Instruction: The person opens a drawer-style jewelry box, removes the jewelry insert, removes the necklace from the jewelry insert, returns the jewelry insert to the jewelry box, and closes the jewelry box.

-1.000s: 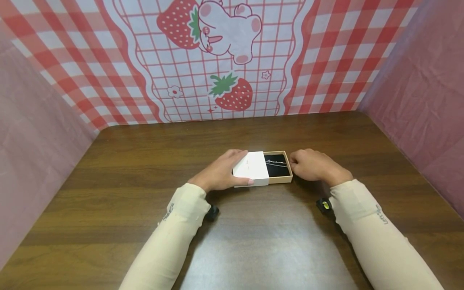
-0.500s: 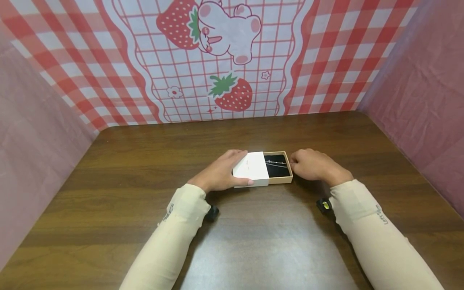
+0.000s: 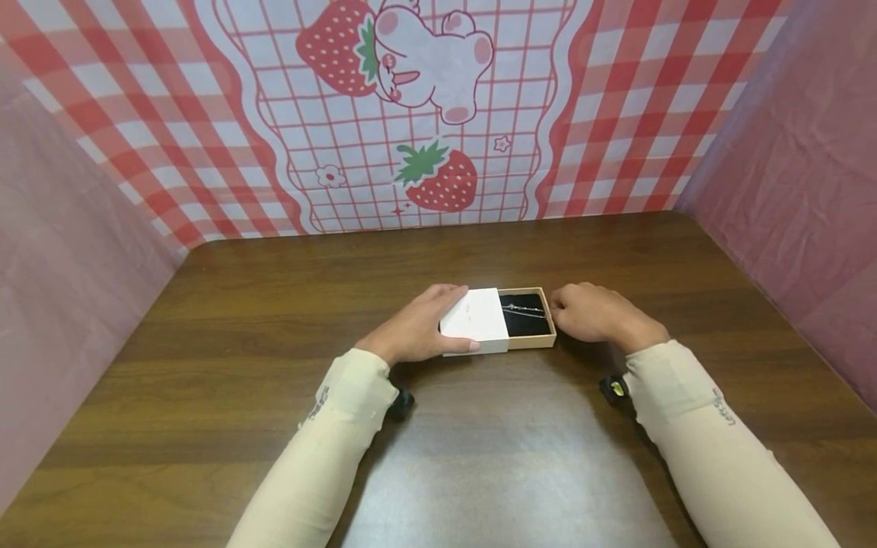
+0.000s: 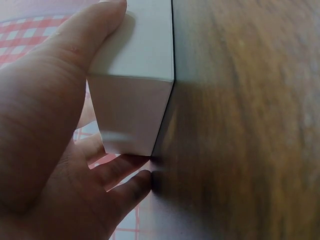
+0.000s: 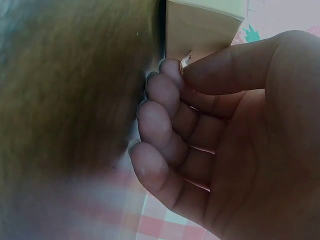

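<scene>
The wood-grain tabletop (image 3: 493,449) is the working surface. A red-and-white checked backdrop (image 3: 411,125) printed with strawberries and a cartoon animal stands along the rear edge; pink side curtains (image 3: 788,183) flank it.

The two cream sleeves (image 3: 329,441) extend from the near edge toward the middle of the tabletop. Each hand is positioned at one end of a drawer-type jewelry box, which rests flat on the tabletop between the hands.

Left hand (image 3: 418,323): gripping the cover. The thumb lies along the near side and the fingers reach over the far side.

Right hand (image 3: 597,313): fingers curled, thumb and index fingertip pinching at the outer end of the tray. The exact detail pinched is too small to identify.

White cover (image 3: 476,316): encloses the left portion of the tray. Faint lettering on its top face is not legible.

Kraft-colored tray (image 3: 530,343): partly extended from the cover toward the right hand.

Black wrist devices (image 3: 613,389): one at the underside of each wrist.

Black insert (image 3: 524,327): lies inside the exposed part of the tray.

Silver-colored chain (image 3: 524,309): lies across the insert in two roughly parallel strands.
</scene>
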A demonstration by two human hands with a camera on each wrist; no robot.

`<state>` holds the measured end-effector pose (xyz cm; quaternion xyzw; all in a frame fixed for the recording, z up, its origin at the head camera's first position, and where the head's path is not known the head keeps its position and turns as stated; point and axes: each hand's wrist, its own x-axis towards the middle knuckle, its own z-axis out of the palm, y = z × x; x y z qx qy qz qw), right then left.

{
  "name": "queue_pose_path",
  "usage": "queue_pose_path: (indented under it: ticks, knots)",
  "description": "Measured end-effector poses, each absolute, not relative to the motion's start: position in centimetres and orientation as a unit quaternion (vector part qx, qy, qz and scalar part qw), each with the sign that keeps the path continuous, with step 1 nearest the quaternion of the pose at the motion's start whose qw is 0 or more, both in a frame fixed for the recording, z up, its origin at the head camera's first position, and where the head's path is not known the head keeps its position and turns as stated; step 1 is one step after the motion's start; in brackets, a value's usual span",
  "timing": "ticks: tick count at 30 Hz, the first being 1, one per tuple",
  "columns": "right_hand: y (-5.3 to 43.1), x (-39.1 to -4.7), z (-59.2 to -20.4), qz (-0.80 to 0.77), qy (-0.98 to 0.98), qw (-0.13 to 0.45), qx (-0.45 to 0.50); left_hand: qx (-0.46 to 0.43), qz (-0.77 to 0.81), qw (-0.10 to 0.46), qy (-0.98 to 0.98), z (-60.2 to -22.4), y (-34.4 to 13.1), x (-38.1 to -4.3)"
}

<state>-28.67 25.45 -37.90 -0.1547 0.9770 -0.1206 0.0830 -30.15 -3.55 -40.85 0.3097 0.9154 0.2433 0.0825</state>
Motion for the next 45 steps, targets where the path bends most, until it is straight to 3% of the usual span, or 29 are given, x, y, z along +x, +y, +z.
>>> queue_pose_path:
  ticks: [18, 29, 45]
  knots:
    - [25.8, -29.1, -37.8, -0.122, 0.976, 0.095, -0.155, 0.317, 0.245, 0.081, 0.913, -40.8, -3.5, -30.5]
    - [26.7, -28.8, -38.1, -0.156, 0.969, 0.043, -0.189, 0.316, 0.242, 0.079, 0.914, -40.4, -3.3, -30.5]
    - [26.7, -28.4, -38.4, -0.161, 0.968, 0.049, -0.187, 0.316, 0.247, 0.081, 0.912, -40.8, -3.7, -30.2]
